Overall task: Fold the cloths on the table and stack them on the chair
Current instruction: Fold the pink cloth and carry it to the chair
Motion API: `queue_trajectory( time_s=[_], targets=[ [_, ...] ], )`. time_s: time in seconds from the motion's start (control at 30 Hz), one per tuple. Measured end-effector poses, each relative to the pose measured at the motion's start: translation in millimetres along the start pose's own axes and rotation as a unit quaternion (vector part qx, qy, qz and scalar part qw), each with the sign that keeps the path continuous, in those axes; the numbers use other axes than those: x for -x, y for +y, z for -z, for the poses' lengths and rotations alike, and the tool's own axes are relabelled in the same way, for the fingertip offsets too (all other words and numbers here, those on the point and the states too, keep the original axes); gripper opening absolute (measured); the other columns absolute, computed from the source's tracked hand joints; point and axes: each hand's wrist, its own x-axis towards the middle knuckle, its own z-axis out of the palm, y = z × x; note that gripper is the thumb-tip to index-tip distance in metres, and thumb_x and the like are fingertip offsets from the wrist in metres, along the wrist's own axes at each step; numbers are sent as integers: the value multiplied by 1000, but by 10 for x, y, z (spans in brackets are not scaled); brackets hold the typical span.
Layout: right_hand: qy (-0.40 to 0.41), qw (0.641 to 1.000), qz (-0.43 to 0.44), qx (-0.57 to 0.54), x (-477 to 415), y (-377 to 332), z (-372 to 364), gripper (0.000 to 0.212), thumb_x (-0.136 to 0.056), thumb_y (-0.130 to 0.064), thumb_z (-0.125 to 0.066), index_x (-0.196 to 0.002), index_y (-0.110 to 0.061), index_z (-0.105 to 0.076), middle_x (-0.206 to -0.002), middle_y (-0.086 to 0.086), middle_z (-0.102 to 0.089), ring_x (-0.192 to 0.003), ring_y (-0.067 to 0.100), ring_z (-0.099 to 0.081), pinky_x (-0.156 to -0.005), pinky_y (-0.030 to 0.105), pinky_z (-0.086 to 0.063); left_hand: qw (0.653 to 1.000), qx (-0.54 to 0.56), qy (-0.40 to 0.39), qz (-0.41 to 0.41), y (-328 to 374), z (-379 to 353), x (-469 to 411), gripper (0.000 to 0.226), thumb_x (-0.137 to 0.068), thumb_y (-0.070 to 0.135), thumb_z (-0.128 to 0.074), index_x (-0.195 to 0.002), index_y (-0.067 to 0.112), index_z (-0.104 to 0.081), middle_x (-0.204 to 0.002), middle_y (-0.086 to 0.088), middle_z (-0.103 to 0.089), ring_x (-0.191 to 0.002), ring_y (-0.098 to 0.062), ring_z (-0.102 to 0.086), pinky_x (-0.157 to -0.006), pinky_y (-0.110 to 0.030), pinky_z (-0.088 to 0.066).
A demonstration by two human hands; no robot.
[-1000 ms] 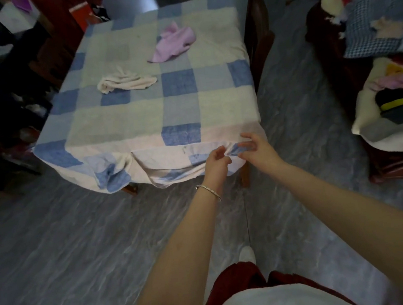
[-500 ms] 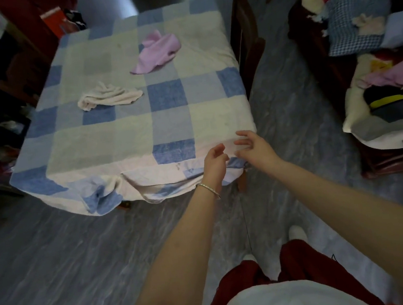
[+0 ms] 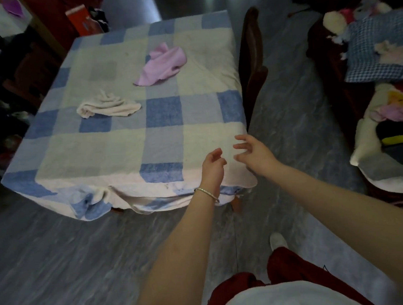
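Head view: my hands hovered empty over the table's near corner.

My left hand (image 3: 212,166) was loosely curled, my right hand (image 3: 253,152) spread wide; the cream cloth (image 3: 107,107) and pink cloth (image 3: 162,64) lay crumpled on the checked tablecloth (image 3: 121,147), the chair (image 3: 251,56) just beside the table.
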Motion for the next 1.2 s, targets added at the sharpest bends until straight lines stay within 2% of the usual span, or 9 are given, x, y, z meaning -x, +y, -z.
queue_trajectory(
  time_s=[0.13,0.33,0.53,0.67,0.9,1.0,1.07,1.13,1.2],
  targets=[
    [-41,999,17,12,-198,-103,268,48,-86,-4,-60,-128,-22,-46,-128,4,-57,-120,22,-51,-104,37,-41,999,14,30,2,173,-245,-94,46,-88,-6,-39,-132,4,-46,-137,-13,-49,-127,-28,-45,-107,-36,-36],
    [-90,993,45,54,-507,-257,618,50,-86,-7,-61,-130,-22,-45,-129,2,-56,-123,20,-49,-101,33,-41,996,48,74,-6,423,-545,-211,46,-89,-3,-40,-134,6,-45,-138,-11,-47,-127,-23,-44,-108,-33,-37],
    [-125,990,55,44,-741,-288,869,50,-86,-6,-61,-131,-20,-45,-130,3,-55,-124,20,-47,-101,32,-38,992,76,105,5,518,-791,-312,46,-88,-3,-41,-133,7,-46,-137,-9,-48,-127,-23,-45,-106,-32,-37],
    [-140,987,61,51,-861,-298,942,49,-86,-7,-61,-130,-21,-44,-131,2,-55,-124,19,-47,-97,28,-37,989,83,123,0,549,-876,-393,45,-88,-2,-41,-132,8,-47,-136,-10,-48,-126,-25,-46,-105,-32,-37],
    [-145,985,68,63,-1106,-308,956,49,-86,-9,-63,-129,-22,-45,-132,1,-55,-124,18,-48,-101,30,-39,985,102,138,1,586,-968,-565,45,-89,-2,-40,-133,7,-45,-137,-10,-47,-126,-24,-45,-103,-29,-37],
    [-179,976,72,97,-1249,-319,935,44,-87,-12,-61,-127,-27,-48,-134,-2,-52,-127,16,-45,-100,27,-40,983,113,144,8,601,-990,-666,45,-89,-2,-40,-133,7,-45,-137,-11,-47,-127,-25,-45,-103,-30,-37],
    [-197,969,87,123,-1321,-355,924,45,-89,-10,-58,-131,-23,-47,-133,-2,-50,-127,16,-45,-101,28,-40,982,114,149,10,624,-987,-732,46,-89,-3,-39,-133,6,-45,-138,-11,-47,-127,-25,-45,-103,-30,-37],
    [-182,976,80,87,-1401,-392,893,50,-87,-6,-59,-134,-17,-44,-131,4,-53,-121,21,-51,-101,31,-43,981,117,155,14,645,-961,-821,47,-89,-3,-39,-134,6,-45,-138,-11,-47,-128,-24,-45,-103,-31,-36],
    [-181,977,76,78,-1478,-435,847,51,-86,-7,-61,-133,-19,-43,-132,2,-53,-124,19,-49,-101,27,-41,979,122,162,14,659,-928,-915,47,-88,-3,-39,-134,5,-45,-138,-12,-48,-128,-24,-45,-104,-31,-36]
  ],
)
